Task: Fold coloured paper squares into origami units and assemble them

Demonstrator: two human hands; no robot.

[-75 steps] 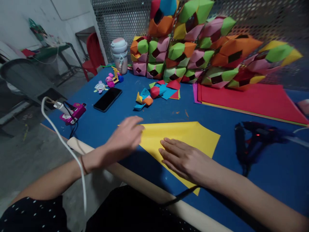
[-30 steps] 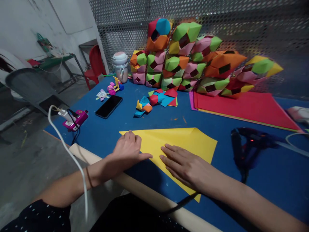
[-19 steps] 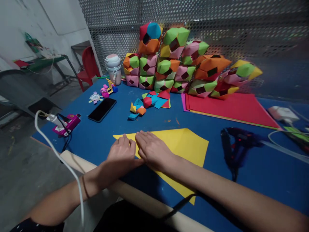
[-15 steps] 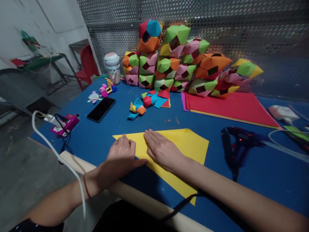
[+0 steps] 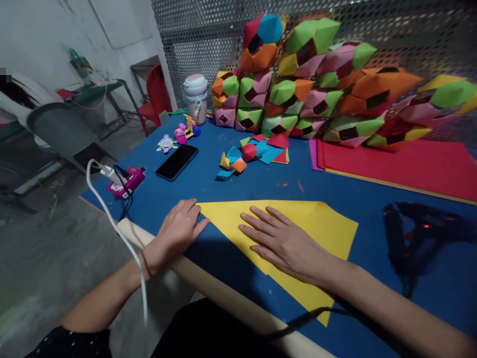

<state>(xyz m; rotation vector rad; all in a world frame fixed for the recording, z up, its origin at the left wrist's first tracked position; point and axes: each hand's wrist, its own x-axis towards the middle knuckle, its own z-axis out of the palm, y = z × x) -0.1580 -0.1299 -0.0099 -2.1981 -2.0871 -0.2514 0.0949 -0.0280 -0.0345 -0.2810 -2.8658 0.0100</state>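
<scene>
Hands, against half a second ago: left hand (image 5: 181, 223) has drawn leftward to the sheet's tip; right hand (image 5: 288, 246) has fanned fingers that were together, so the gap between the two is wider. View swung slightly; surroundings sit farther right in frame.
Yellow sheet (image 5: 320, 223): centre of frame, on the blue table (image 5: 179, 194), long point to the left, another corner toward lower right. Looks folded along its upper edge.
Right palm: flat, fingers spread wide, nothing grasped; laid over the sheet's middle, probably to stop it skidding and keep the layers level.
Left fingertips: at the sheet's narrow left point, fingers half bent, thumb standing apart. No firm grip visible; can't tell whether they press or merely touch. Likely there to steady that end.
Glue gun (image 5: 417, 221): right side, blurred, red light lit; apart from the sheet, presumably keeping heat off it.
Red paper stack (image 5: 402, 164): right, beyond the glue gun; lying flat, which should keep it uncreased.
Small folded pieces (image 5: 248, 151): bunched above the sheet, probably out of the hands' way.
Paper shapes (image 5: 285, 93): piled upper right before a mesh panel (image 5: 208, 35), which likely props them.
</scene>
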